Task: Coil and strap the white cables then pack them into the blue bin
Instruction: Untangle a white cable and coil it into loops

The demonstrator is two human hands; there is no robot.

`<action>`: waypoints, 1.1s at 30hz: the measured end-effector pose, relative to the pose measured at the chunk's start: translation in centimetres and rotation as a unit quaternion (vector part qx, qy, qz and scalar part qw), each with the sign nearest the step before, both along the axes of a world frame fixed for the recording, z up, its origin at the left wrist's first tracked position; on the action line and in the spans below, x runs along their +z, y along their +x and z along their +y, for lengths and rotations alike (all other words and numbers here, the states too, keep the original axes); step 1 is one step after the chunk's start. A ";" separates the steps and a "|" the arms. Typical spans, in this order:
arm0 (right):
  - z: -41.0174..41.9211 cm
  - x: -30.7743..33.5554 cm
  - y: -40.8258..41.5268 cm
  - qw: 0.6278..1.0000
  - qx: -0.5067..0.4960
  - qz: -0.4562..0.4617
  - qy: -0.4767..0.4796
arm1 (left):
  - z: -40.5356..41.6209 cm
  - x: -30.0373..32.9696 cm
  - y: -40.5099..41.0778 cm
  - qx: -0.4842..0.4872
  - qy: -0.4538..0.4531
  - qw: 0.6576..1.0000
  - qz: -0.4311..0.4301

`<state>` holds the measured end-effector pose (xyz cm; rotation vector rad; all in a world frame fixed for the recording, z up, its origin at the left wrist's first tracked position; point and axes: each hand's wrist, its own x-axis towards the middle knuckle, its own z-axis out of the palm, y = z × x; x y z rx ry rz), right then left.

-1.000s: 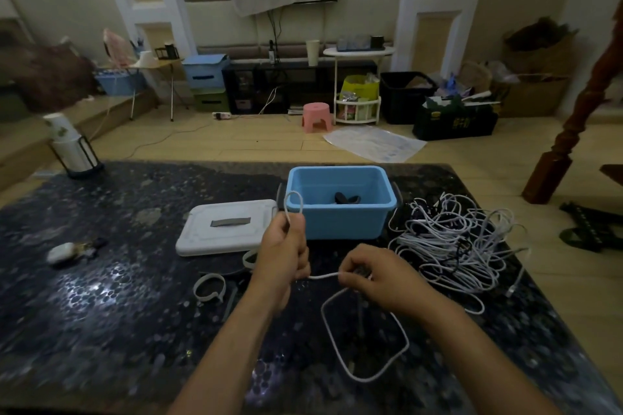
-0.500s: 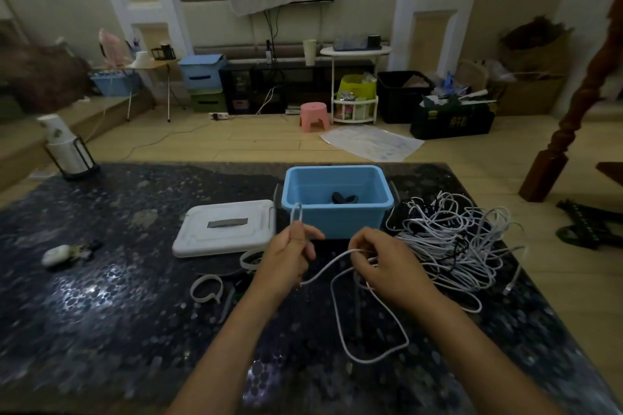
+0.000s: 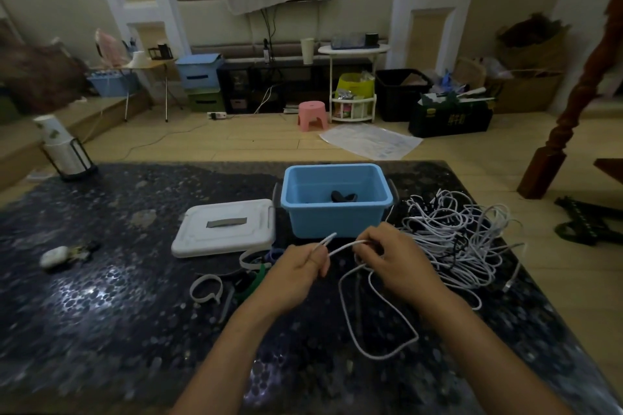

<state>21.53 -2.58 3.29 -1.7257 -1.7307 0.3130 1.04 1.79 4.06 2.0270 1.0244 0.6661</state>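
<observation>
Near the blue bin (image 3: pixel 337 212) on the desk (image 3: pixel 101 313), a white cable (image 3: pixel 374 340) is being gripped by curled fingers of left hand (image 3: pixel 296 276) and right hand (image 3: pixel 394 263); more cables (image 3: pixel 462 242) are lying tangled right.

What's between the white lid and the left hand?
In the head view, a white strap loop lies between the lid and left hand.

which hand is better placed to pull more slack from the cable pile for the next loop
Right. The right hand sits beside the pile of white cables, gripping the cable being coiled. The left hand pinches its end, farther away.
</observation>
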 end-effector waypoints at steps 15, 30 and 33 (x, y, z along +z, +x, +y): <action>-0.3 1.1 -2.3 0.966 0.030 0.256 0.000 | 0.2 1.2 -0.7 0.130 -0.224 0.950 -0.172; -1.3 0.9 -5.5 0.993 0.106 0.056 -0.005 | -0.7 0.2 1.2 0.111 -0.169 0.970 -0.136; -1.2 0.5 -5.7 0.992 0.125 0.001 -0.017 | -1.1 0.2 1.5 0.149 -0.096 0.979 -0.104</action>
